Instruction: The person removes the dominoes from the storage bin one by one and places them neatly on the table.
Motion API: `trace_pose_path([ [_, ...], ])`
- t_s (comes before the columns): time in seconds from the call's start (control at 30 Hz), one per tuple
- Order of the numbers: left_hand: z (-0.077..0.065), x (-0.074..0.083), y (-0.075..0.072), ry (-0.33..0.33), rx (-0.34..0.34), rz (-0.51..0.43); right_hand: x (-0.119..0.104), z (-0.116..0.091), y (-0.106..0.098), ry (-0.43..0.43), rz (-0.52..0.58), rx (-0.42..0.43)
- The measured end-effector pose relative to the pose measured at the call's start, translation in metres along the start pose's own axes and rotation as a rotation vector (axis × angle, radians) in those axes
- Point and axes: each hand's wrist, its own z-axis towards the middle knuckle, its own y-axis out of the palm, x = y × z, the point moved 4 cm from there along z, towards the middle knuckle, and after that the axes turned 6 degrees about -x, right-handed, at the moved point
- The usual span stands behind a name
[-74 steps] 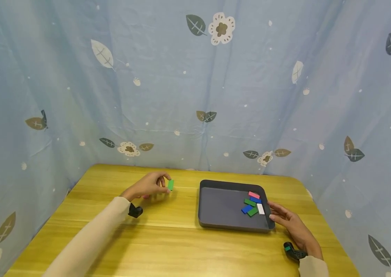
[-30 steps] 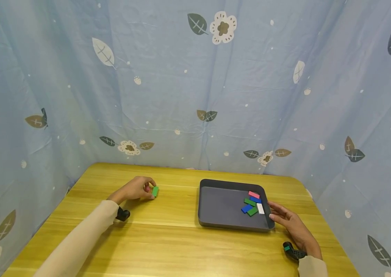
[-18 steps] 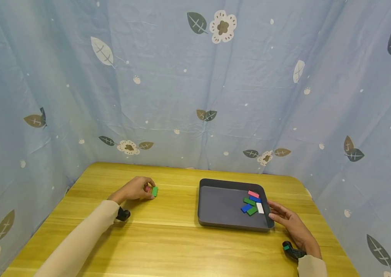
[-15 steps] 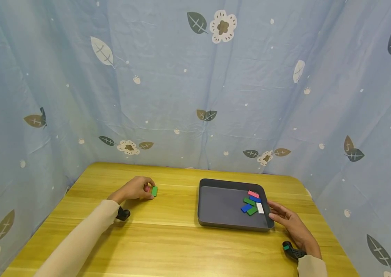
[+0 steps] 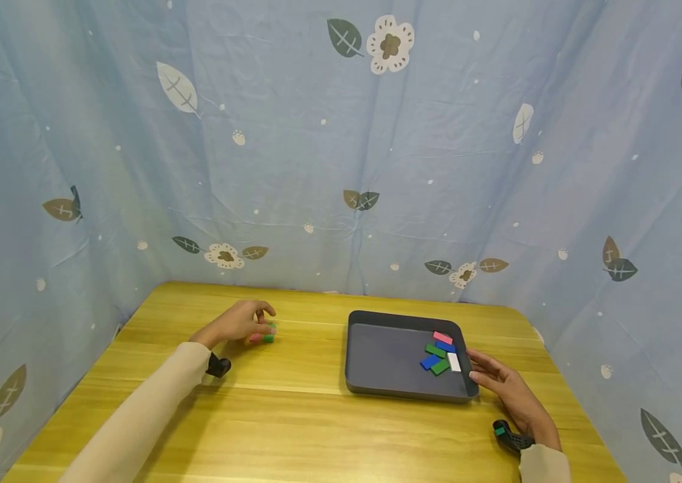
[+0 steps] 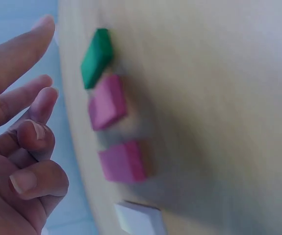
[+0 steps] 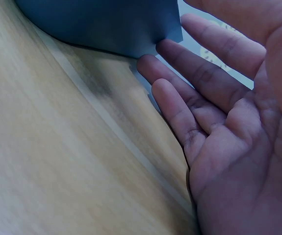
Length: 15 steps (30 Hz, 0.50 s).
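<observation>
My left hand (image 5: 241, 322) hovers just over a short row of small tiles at the left of the table, its fingers parted and holding nothing. In the left wrist view the row runs from a green tile (image 6: 97, 58) through two pink tiles (image 6: 107, 103) to a white tile (image 6: 140, 218), which the frame's bottom edge cuts off. My right hand (image 5: 513, 396) touches the right wall of a dark grey tray (image 5: 377, 389) with fairly straight fingers. The right wrist view shows its fingertips by the tray's outer wall (image 7: 106, 24); the thumb tip is hidden there.
At the tray's right end lie several loose tiles: a pink tile (image 5: 443, 338), a white tile (image 5: 454, 362), blue tiles (image 5: 429, 363) and green tiles (image 5: 440, 367). A blue patterned curtain (image 5: 293, 154) surrounds the wooden table (image 5: 317, 436).
My left hand carried the green tile leftward to the row and has let go of it, rising slightly off it. The right hand stays at the tray.
</observation>
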Motion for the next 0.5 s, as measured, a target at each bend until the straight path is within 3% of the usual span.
trace_pose_path([
  [0.3,0.022,0.027,0.003,0.067,0.019,0.053,-0.001,-0.001,0.0,0.002,0.006,0.004],
  [0.5,0.039,0.05,0.009,0.101,0.014,0.035,-0.002,-0.001,0.001,0.009,0.009,-0.001],
])
